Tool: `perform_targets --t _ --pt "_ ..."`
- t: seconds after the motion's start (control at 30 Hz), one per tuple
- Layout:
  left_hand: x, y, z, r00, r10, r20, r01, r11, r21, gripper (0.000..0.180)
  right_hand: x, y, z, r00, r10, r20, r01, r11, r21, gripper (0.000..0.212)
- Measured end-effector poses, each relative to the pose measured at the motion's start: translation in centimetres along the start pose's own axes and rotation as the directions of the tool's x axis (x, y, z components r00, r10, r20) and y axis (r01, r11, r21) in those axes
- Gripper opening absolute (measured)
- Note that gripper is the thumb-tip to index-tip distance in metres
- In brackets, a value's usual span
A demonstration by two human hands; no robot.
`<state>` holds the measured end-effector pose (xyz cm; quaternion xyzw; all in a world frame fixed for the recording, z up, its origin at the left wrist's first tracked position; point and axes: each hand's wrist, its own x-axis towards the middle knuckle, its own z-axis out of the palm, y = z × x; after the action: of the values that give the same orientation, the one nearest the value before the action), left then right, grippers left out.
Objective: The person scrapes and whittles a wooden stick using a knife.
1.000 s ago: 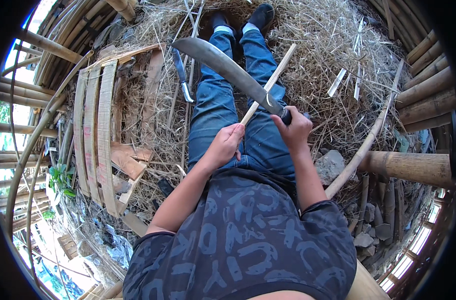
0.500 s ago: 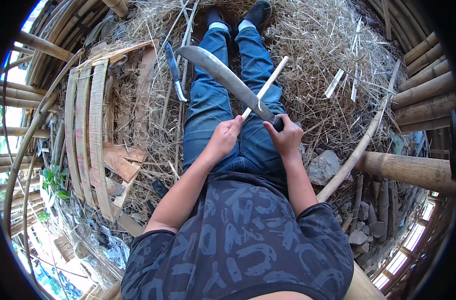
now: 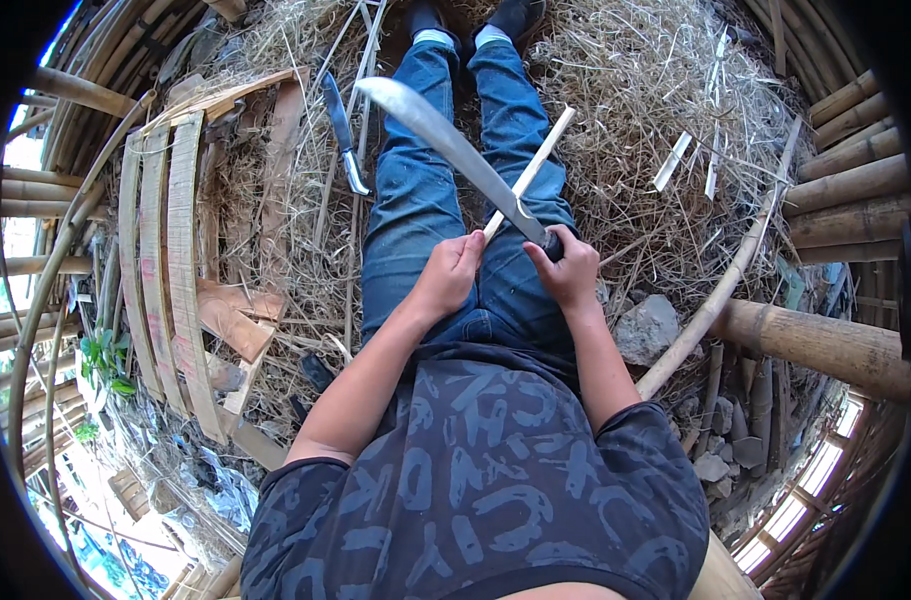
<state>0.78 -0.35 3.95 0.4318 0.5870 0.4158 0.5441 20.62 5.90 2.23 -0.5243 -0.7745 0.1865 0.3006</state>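
My right hand [image 3: 568,268] is closed around the dark handle of a machete [image 3: 446,140], whose long curved blade points to the far left over my legs. A pale, thin wooden stick [image 3: 541,155] slants up to the right, and its near end is gripped in my left hand [image 3: 451,272]. The blade crosses over the stick, touching it near the handle, with a small curl of shaving at that spot. Left of my legs a second knife [image 3: 341,125] with a blue-looking blade lies on the straw.
A slatted wooden pallet [image 3: 186,250] lies to the left on the straw. Pale wood strips [image 3: 673,162] rest on the right. A grey stone [image 3: 647,330] and a thick bamboo pole [image 3: 826,350] are near my right elbow. Bamboo walls curve around both sides.
The machete's blade has tilted a little and its tip shifted slightly up in view. Both hands keep their hold, and the whole view has shifted slightly.
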Motion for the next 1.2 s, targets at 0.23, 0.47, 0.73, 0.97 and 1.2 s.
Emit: perform_targets --t 0.23,0.47,0.73,0.97,1.2 --pt "-0.2 0.7 -0.1 0.997 -0.054 0.055 0.058 0.996 -0.069 0.048 -0.1 0.5 -0.2 0.989 0.071 0.132 -0.091 0.984 0.156 0.051" --pt "-0.3 0.4 0.3 0.998 0.057 0.023 -0.057 0.998 -0.011 0.047 0.2 -0.7 -0.8 0.993 -0.036 0.109 0.034 0.999 0.020 0.049" --pt "-0.6 0.6 0.1 0.999 0.038 0.012 -0.038 0.999 -0.017 0.046 0.2 -0.1 0.0 0.994 -0.026 0.105 0.017 0.996 0.086 0.049" --pt "-0.7 0.8 0.1 0.987 0.016 0.163 0.012 0.986 -0.168 0.045 0.7 2.3 -0.9 0.929 0.001 0.370 -0.198 0.847 0.494 0.047" --pt "-0.9 0.5 0.3 0.964 -0.071 0.258 0.151 0.939 -0.308 0.043 0.2 2.5 -1.0 0.943 -0.037 0.331 -0.151 0.838 0.524 0.044"
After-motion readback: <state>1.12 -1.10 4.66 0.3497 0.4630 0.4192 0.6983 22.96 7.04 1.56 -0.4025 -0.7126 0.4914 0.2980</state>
